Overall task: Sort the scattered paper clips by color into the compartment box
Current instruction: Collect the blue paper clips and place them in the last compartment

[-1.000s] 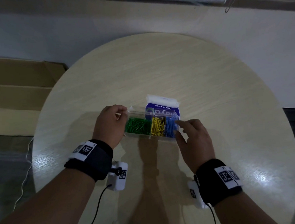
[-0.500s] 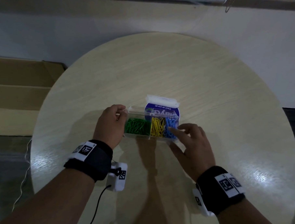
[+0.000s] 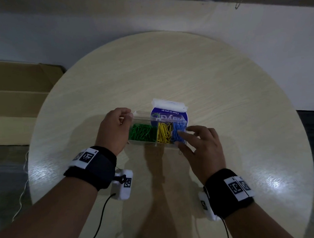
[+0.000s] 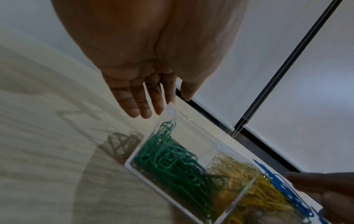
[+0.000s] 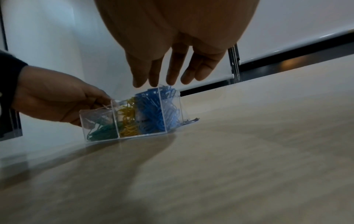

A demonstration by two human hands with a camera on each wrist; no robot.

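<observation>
right hand shifted left over compartment box, fingers spread on blue clips, gripping nothing

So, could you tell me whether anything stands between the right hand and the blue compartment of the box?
Nothing visible does. The right hand hangs with straight fingers directly over the blue paper clips, which heap up to the open top of the clear compartment box. The left hand is at the opposite, green end.

Round table under compartment box
</observation>
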